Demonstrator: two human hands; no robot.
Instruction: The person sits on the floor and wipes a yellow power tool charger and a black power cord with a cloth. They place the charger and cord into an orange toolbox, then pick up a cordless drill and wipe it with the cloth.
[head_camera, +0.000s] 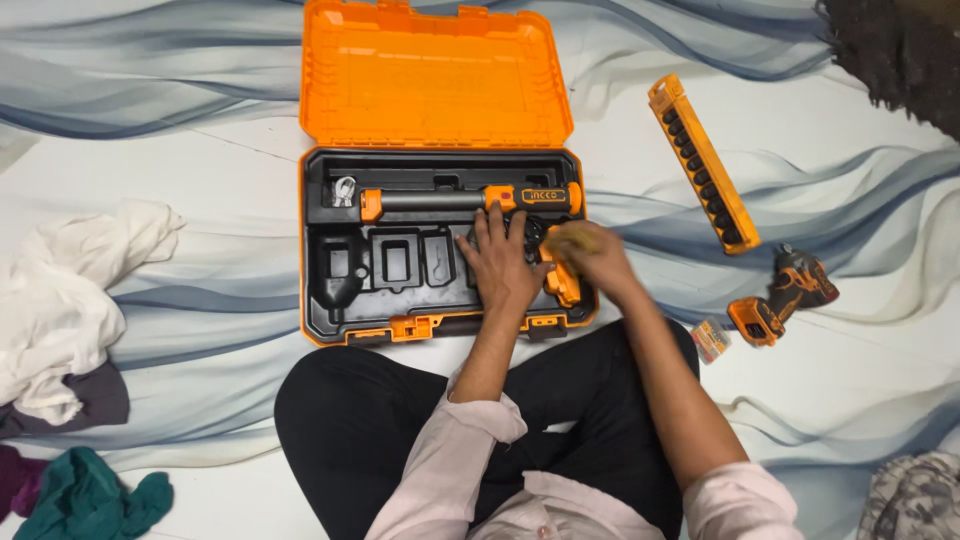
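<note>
While seated before the open orange tool case (437, 180) at frame centre | left hand (503, 268) flat, open, pressing the tray | right hand (590, 255) blurred, closed on an orange part (562, 282) | next: seat it squarely.

Both hands, the left hand (503, 262) and blurred right hand (590, 255), rest inside the open orange tool case (437, 85).

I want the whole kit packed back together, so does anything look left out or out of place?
Yes. The cordless driver and the orange bit rack lie outside the open tool case, whose left moulded slots sit vacant. Both hands are in its right side.
</note>
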